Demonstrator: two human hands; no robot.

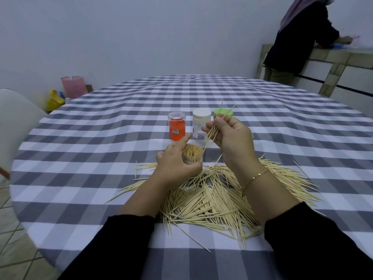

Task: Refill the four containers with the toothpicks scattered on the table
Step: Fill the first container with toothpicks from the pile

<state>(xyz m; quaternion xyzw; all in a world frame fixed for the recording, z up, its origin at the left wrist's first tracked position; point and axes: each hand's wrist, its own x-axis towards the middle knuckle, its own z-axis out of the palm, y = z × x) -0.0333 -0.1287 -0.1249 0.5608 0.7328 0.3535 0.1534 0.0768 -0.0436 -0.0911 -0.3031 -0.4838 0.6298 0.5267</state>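
Nearest lies the pile of loose toothpicks (214,201), spread on the checked surface (101,138). Behind it, the left hand (177,162) curls its grip round an open jar (192,155) already packed with sticks. The right hand (232,138) pinches a small bundle (213,131) above it. Next, I judge, the bundle needs squaring and sliding in upright. Orange (177,126) and white (200,125) jars stand beyond; the green one (222,112) is mostly hidden.

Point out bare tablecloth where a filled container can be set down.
Free: checked cloth left of the orange-labelled container, and the far stretch behind the white-capped container. Crowded: the near middle, under the scattered toothpick pile.
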